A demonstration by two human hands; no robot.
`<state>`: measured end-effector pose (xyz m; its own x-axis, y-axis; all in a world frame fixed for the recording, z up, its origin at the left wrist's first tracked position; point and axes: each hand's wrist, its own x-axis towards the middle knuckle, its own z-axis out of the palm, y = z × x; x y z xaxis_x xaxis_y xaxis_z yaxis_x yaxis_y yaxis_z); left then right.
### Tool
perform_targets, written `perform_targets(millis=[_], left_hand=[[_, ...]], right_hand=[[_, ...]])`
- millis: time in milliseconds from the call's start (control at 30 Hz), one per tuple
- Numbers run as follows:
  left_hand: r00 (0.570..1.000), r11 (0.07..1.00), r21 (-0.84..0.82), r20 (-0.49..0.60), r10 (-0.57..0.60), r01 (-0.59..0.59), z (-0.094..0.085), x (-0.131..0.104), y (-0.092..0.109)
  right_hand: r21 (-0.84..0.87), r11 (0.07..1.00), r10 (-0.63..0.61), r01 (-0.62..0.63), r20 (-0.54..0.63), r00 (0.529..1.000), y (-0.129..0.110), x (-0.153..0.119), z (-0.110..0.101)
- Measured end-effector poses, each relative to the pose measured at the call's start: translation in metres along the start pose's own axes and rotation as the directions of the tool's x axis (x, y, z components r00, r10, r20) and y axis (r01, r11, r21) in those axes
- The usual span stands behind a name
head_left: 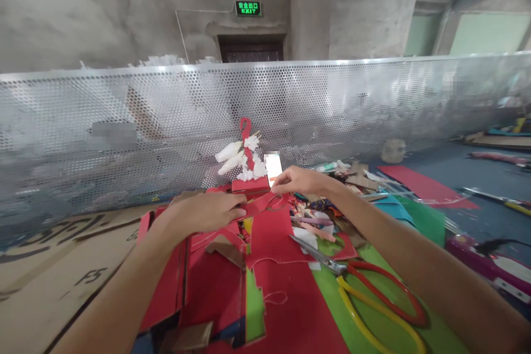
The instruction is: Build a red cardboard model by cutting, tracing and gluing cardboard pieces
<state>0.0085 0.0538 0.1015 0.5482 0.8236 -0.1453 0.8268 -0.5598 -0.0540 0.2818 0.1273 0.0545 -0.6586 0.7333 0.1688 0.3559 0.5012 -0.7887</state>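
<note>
A red cut-out piece (258, 206) with a curved, hooked end stretches between my hands above a larger red sheet (271, 235). My left hand (218, 211) pinches its left end between thumb and fingers. At the hooked end, the fingertips of my right hand (296, 180) are closed on the piece. Scissors (346, 268) with one red and one yellow handle loop lie below my right forearm, blades toward the red sheet. Just beyond my hands stands a red hook-shaped figure (247, 146) with white flowers (232, 160) around it.
A perforated metal panel (174, 121) runs across the back. Cardboard (74, 265) lies at left, over a green sheet (373, 298) at right lie scraps. Farther right are a red sheet (431, 185) and a magenta object (485, 265). A bright screen-like rectangle (274, 167) stands behind my right hand.
</note>
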Motion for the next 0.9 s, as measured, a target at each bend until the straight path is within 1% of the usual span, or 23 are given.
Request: perform_targets(millis=[100,167,233,367,467,567,633,667,767,833,900], left_hand=[[0.999,0.999,0.017,-0.01,-0.034,0.034,0.002,0.003,0.012],[0.999,1.0,-0.003,-0.025,-0.027,0.027,0.0,0.004,0.016],[1.0,0.999,-0.031,-0.014,-0.022,0.021,-0.002,0.006,0.013],[1.0,0.997,-0.078,0.026,0.01,-0.008,-0.005,0.01,0.0],[0.999,0.997,-0.077,0.052,0.018,-0.014,-0.005,0.013,0.001],[1.0,0.994,-0.107,-0.005,0.015,-0.015,-0.001,0.018,0.011],[0.998,0.985,-0.172,-0.066,0.017,-0.028,0.005,0.024,0.017],[0.997,0.976,-0.215,-0.08,0.021,-0.038,0.007,0.028,0.019],[0.994,0.944,-0.321,-0.1,0.049,-0.079,0.012,0.036,0.016],[0.989,0.933,-0.347,-0.138,0.047,-0.093,0.013,0.038,0.012],[0.985,0.935,-0.346,-0.171,0.018,-0.077,0.013,0.037,0.009]], right_hand=[[0.011,1.0,0.007,-0.007,0.002,1.0,-0.001,-0.001,-0.001],[0.03,1.0,0.009,-0.009,0.012,1.0,-0.002,-0.002,-0.002],[0.042,0.999,0.007,-0.008,0.023,1.0,-0.002,-0.002,-0.004],[0.061,0.998,0.013,-0.016,0.041,0.999,-0.001,-0.003,-0.005],[0.097,0.995,0.011,-0.016,0.044,0.999,0.0,-0.002,-0.003],[0.135,0.991,-0.007,0.002,0.036,0.999,0.001,-0.003,-0.002],[0.137,0.99,-0.024,0.018,0.038,0.999,0.0,-0.003,-0.003],[0.129,0.991,-0.029,0.024,0.036,0.999,-0.001,-0.004,-0.004],[0.131,0.991,-0.021,0.017,0.027,0.999,-0.003,-0.005,-0.005],[0.178,0.984,-0.009,0.0,0.045,0.999,-0.003,-0.005,-0.004],[0.186,0.983,-0.007,-0.003,0.053,0.999,-0.003,-0.004,0.0]])
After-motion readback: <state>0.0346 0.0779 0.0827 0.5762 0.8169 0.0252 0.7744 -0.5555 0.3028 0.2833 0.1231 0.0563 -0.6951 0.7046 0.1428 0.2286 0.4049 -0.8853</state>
